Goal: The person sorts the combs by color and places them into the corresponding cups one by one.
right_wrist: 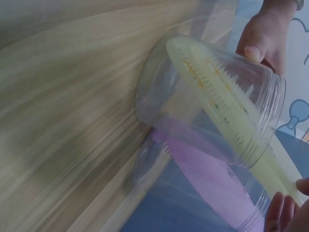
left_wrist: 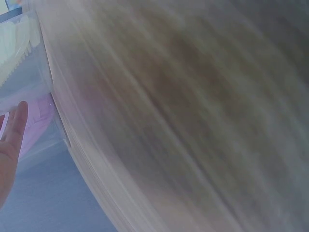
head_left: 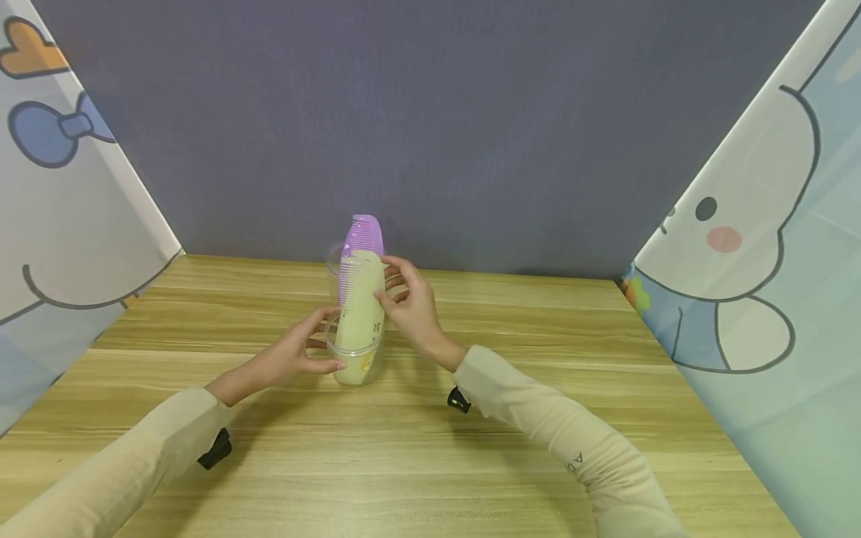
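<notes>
In the head view a pale yellow comb [head_left: 362,302] leans upright in a clear plastic jar [head_left: 359,351], its upper part sticking out above the rim. My left hand [head_left: 306,347] grips this jar from the left, thumb in front and fingers round the side. With thumb and fingers, my right hand [head_left: 413,302] pinches the yellow comb by its upper right edge. Behind it a purple comb [head_left: 365,233] rises from a second clear jar [head_left: 334,261], mostly hidden. The right wrist view shows the yellow comb [right_wrist: 212,101] slanting inside the front jar, with the purple comb [right_wrist: 207,179] beyond.
The jars stand on a wood-grain table [head_left: 377,463], toward its back edge. A dark grey panel [head_left: 430,134] rises behind. Cartoon-printed sheets [head_left: 740,299] flank both sides. Black wrist mounts [head_left: 460,400] hang below the sleeves.
</notes>
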The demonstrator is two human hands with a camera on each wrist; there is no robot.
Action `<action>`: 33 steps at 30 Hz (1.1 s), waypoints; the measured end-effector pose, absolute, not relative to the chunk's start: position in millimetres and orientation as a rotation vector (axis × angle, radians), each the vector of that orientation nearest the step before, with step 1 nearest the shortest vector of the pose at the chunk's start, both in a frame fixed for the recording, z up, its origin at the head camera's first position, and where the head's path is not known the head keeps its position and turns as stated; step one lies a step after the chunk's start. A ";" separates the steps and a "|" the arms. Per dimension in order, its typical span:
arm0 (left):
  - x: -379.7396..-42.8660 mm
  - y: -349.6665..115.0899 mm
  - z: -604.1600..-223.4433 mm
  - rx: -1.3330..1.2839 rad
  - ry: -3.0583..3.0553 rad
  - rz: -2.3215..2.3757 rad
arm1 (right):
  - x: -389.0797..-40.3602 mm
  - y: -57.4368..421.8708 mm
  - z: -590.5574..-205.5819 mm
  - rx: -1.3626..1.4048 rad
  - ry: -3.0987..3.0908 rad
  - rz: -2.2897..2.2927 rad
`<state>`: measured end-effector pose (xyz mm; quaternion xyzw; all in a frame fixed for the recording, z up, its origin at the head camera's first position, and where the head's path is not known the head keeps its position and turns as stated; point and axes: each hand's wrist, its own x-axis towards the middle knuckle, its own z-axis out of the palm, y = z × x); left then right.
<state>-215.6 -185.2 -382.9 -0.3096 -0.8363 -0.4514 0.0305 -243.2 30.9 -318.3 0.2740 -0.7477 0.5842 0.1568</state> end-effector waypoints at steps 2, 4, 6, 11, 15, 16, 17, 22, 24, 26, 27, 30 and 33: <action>-215.8 -185.0 -383.0 -0.957 -2.575 -1.392 | -243.1 31.1 -318.4 0.774 -2.143 1.649; -215.7 -184.8 -382.9 -0.958 -2.573 -1.393 | -242.4 31.3 -318.4 0.764 -2.145 1.621; -215.5 -184.6 -382.7 -0.956 -2.573 -1.396 | -243.4 31.2 -319.7 0.760 -2.143 1.595; -214.8 -184.2 -381.8 -0.945 -2.583 -1.397 | -242.4 31.5 -320.8 0.752 -2.146 1.556; -214.8 -184.3 -381.5 -0.936 -2.592 -1.394 | -241.8 32.1 -321.3 0.745 -2.150 1.553; -214.8 -184.4 -381.5 -0.935 -2.593 -1.395 | -241.8 32.3 -321.7 0.746 -2.151 1.555; -214.8 -184.4 -381.5 -0.936 -2.593 -1.396 | -241.4 32.6 -321.7 0.746 -2.154 1.553; -215.0 -185.0 -382.0 -0.940 -2.597 -1.389 | -241.8 33.9 -323.3 0.763 -2.145 1.564; -214.9 -185.3 -381.8 -0.942 -2.601 -1.383 | -242.8 34.5 -324.3 0.769 -2.140 1.572; -214.7 -185.6 -381.4 -0.941 -2.606 -1.371 | -243.6 35.4 -325.1 0.774 -2.133 1.588; -214.6 -185.7 -381.2 -0.941 -2.609 -1.365 | -243.8 36.0 -325.3 0.773 -2.130 1.595; -214.5 -186.1 -380.3 -0.934 -2.625 -1.349 | -244.3 38.7 -325.2 0.763 -2.121 1.609; -214.2 -186.9 -379.5 -0.925 -2.645 -1.341 | -245.4 42.8 -325.2 0.751 -2.107 1.629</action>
